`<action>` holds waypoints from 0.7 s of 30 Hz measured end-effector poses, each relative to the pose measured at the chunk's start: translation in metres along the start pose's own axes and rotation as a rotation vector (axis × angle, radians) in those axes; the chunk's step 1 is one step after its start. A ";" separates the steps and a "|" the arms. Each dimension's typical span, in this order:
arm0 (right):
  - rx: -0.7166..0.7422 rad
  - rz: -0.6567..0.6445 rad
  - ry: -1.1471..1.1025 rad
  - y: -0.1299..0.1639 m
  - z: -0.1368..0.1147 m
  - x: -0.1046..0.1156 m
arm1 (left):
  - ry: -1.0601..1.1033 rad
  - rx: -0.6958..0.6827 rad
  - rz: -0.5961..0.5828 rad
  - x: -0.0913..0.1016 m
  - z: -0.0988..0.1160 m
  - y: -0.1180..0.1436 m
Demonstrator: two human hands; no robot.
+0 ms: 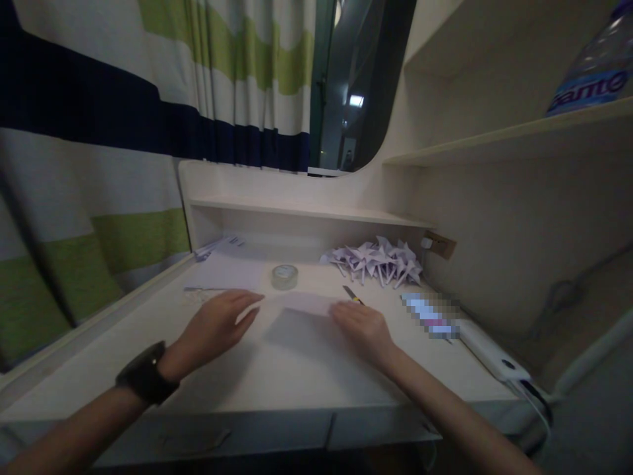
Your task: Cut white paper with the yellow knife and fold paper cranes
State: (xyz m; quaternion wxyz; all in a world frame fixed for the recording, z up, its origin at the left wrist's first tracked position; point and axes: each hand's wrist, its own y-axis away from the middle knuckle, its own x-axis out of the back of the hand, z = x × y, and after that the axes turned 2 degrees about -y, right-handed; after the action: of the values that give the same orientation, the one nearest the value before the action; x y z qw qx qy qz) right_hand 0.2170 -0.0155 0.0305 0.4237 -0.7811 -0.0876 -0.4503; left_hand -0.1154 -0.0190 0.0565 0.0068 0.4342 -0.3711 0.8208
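Observation:
A small sheet of white paper (pixel 304 302) is held slightly above the desk, casting a shadow below it. The fingers of my right hand (pixel 363 328) are closed at its right end; their tips are blurred. To the left of the sheet, my left hand (pixel 217 324) is open, thumb apart from the fingers, with nothing in it. A roll of clear tape (pixel 284 277) lies just behind the sheet. Partly behind my right hand is a utility knife (pixel 352 295) with its blade out. A stack of white paper (pixel 225 267) lies beyond my left hand.
Several folded paper pinwheels (pixel 378 260) are heaped at the back right. A phone (pixel 428 315) and a white power strip (pixel 494 353) with cables lie along the right side. Above stands a bottle (pixel 591 76) on a shelf. A curtain (pixel 237 79) hangs behind the desk (pixel 291 382).

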 end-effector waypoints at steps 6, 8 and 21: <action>0.055 -0.276 0.087 0.033 -0.018 -0.046 | -0.160 -0.240 -0.289 -0.069 0.025 0.036; 0.007 -0.273 0.063 0.032 -0.018 -0.040 | -0.179 -0.271 -0.346 -0.083 0.023 0.041; -0.740 -0.209 0.456 -0.003 0.085 -0.012 | 0.009 -0.311 -0.361 -0.094 0.037 -0.014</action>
State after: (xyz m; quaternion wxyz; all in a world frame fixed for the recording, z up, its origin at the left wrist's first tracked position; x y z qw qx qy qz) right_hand 0.2616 0.0528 0.0027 0.0765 -0.7479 0.0964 -0.6524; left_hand -0.0267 -0.0025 0.0102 0.2219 0.4838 -0.4093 0.7411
